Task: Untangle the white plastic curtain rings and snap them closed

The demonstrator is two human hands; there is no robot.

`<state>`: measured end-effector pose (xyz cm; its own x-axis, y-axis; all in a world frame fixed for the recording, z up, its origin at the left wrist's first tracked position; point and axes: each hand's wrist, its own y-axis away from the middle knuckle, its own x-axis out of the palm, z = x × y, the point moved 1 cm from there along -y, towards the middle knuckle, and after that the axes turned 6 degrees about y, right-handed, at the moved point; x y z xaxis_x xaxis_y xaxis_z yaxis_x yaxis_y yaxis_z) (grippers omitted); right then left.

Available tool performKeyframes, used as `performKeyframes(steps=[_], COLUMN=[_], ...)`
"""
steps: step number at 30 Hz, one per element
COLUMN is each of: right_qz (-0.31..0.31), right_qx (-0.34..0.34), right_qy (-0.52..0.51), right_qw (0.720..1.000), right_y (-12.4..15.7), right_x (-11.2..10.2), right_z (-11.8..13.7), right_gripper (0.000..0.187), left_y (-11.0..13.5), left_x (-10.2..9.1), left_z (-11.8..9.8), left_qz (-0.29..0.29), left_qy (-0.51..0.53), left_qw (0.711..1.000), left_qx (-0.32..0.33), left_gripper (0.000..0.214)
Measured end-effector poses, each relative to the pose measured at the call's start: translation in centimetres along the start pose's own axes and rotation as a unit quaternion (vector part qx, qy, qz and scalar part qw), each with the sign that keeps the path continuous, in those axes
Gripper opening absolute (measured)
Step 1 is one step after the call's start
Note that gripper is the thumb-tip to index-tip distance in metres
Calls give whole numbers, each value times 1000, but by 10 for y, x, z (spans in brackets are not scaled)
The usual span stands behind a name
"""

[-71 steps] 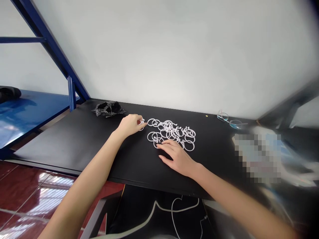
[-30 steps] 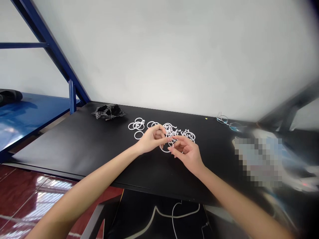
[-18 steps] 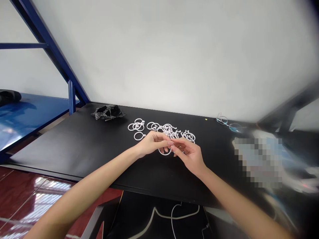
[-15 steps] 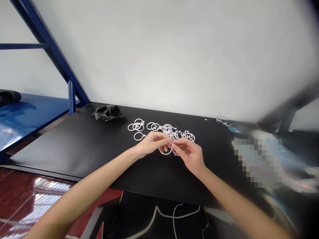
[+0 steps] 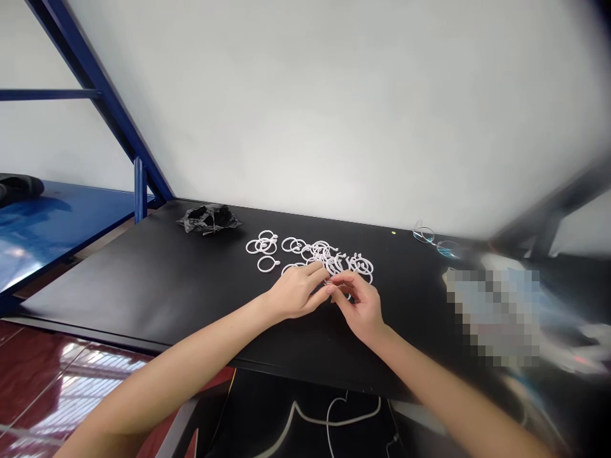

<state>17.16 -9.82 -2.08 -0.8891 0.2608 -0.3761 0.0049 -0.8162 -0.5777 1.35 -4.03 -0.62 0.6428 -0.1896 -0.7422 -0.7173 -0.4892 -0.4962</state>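
Note:
Near the front of the pile, my left hand and my right hand meet fingertip to fingertip. Both are closed in a pinch on a white plastic ring, most of it hidden behind the fingers. Just beyond my hands lies a loose pile of similar white rings, each with a small knob or eyelet on its rim. Left of the pile, a few more rings overlap in a cluster. One single ring rests in front of that cluster.
The black tabletop runs back to a pale wall. A crumpled black plastic bag sits at back left. Eyeglasses and a blurred, pixelated package lie to the right. Below the table edge hang white cables.
My left hand has turned over and lowered slightly, covering the held ring that showed between the hands before. My right hand has shifted a little left. The pile looks unchanged.

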Motion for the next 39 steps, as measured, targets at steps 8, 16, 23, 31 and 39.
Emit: performKeyframes(steps=[8,16,23,31,39], right_qz=[26,32,112,218,194], right_qx=[30,74,-65,-175,-144], right_qy=[-44,-42,146,227,193], right_qw=[998,996,981,933,951], right_y=[3,0,-13,-26,-20], right_x=[3,0,2,25,17], right_z=[4,0,0,-6,-5], right_gripper=[6,8,22,19,18], left_y=[0,-3,2,14,10], left_x=[-1,-9,-54,-63,-66], left_z=[4,11,80,102,87], left_qz=[22,71,-37,5,9], left_qy=[72,11,-111,-171,-212], left_qw=[997,997,964,950,942], left_qx=[25,15,-237,-260,-259], left_gripper=[52,49,34,27,40])
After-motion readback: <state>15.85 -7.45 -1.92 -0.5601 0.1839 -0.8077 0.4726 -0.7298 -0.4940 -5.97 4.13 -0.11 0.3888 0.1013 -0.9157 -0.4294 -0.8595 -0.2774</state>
